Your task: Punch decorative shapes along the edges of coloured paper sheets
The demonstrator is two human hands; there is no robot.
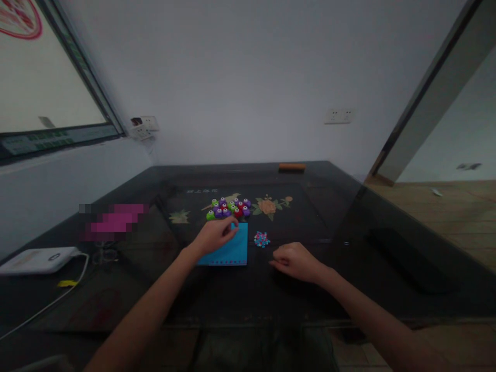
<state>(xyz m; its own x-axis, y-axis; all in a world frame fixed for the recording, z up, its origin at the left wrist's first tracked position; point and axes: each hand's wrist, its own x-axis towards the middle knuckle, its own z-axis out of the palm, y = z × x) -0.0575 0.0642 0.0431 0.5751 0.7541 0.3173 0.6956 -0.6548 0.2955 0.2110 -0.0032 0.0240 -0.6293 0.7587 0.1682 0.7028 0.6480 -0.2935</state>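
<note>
My left hand (217,235) is over a bright blue square sheet (236,250), its fingers curled. Whatever it may hold is too small or hidden to make out. A row of small dark dots runs along the sheet's near edge. Just behind this hand sit several round purple, green and red pieces with eye-like white spots (226,212). My right hand (294,261) rests closed on the table to the right, its fingers folded in so that their contents are hidden. Between the hands, nearer the right one, lies a small pile of pink, white and blue beads (262,239).
The dark glossy table (217,305) has printed flowers on it. At the left are a white power bank (42,260) with a cable (67,289) and a blurred pink patch (116,219). An orange-brown bar (292,167) lies at the back edge, and a dark oblong shape (411,261) at the right.
</note>
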